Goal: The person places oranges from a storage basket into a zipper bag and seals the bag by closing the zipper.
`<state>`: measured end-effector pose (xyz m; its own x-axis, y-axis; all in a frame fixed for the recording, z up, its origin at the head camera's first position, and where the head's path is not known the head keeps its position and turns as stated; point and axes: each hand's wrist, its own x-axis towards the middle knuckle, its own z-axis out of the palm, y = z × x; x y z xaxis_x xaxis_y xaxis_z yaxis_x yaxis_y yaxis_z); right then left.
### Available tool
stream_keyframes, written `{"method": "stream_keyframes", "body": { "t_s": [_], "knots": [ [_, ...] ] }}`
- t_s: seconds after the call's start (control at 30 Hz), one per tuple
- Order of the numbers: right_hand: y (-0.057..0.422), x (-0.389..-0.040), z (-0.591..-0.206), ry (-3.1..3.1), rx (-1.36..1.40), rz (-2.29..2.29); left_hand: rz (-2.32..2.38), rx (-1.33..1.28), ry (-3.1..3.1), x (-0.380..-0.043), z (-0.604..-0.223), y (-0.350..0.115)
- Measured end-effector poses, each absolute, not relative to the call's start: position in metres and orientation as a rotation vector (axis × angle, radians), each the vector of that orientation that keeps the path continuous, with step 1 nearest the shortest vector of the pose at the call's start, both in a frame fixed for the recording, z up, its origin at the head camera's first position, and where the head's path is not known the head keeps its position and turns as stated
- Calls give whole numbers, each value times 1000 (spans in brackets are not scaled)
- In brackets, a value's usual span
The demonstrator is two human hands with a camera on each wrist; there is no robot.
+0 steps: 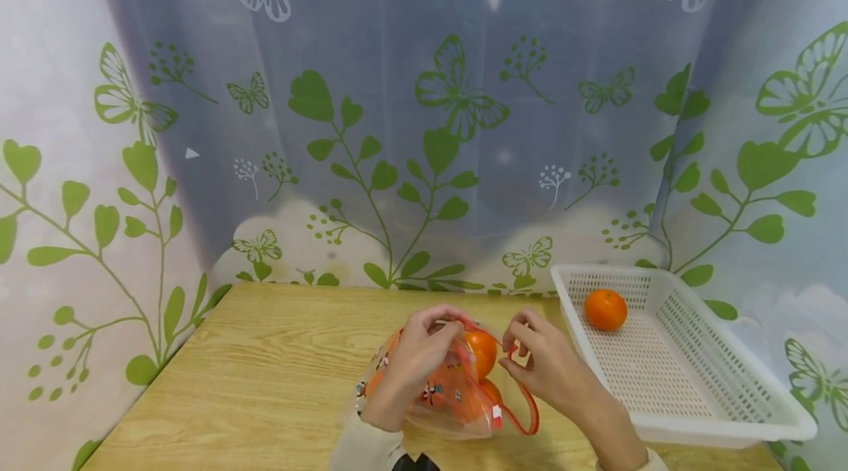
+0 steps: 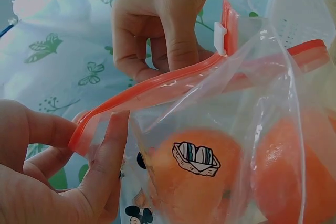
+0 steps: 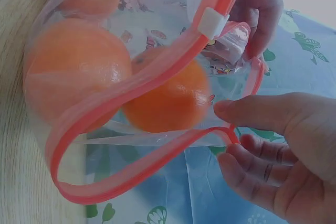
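Note:
A clear zip bag (image 1: 453, 419) with printed cartoon figures, an orange-red zip strip (image 3: 131, 88) and a white slider (image 3: 212, 23) lies on the table, its mouth gaping toward the right. Inside are several oranges (image 3: 168, 95). My left hand (image 1: 424, 353) pinches the strip at one end of the mouth between thumb and fingers. On the other side, my right hand (image 1: 546, 360) holds the strip's edge with thumb and fingertips. In the left wrist view, the fingers of the right hand (image 2: 163, 19) are partly hidden behind the strip.
A white plastic basket (image 1: 735, 353) stands on the right, close beside the right forearm, with a single orange (image 1: 606, 310) in its far left corner. The wooden table (image 1: 265, 383) ends at a patterned curtain (image 1: 397, 125) behind and at both sides.

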<state>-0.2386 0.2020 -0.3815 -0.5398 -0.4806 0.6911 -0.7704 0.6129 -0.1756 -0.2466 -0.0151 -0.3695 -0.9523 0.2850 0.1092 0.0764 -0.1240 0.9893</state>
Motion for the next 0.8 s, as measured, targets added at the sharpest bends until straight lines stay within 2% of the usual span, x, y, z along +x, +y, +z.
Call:
{"method": "stream_keyframes", "body": {
  "t_s": [0.27, 0.8],
  "knots": [
    [205, -241, -382, -2234, 985, 641, 2214, 438, 1966, -246, -368, -16],
    [213, -247, -384, -2231, 780, 582, 2127, 448, 2045, -245, -368, -16]
  ]
}}
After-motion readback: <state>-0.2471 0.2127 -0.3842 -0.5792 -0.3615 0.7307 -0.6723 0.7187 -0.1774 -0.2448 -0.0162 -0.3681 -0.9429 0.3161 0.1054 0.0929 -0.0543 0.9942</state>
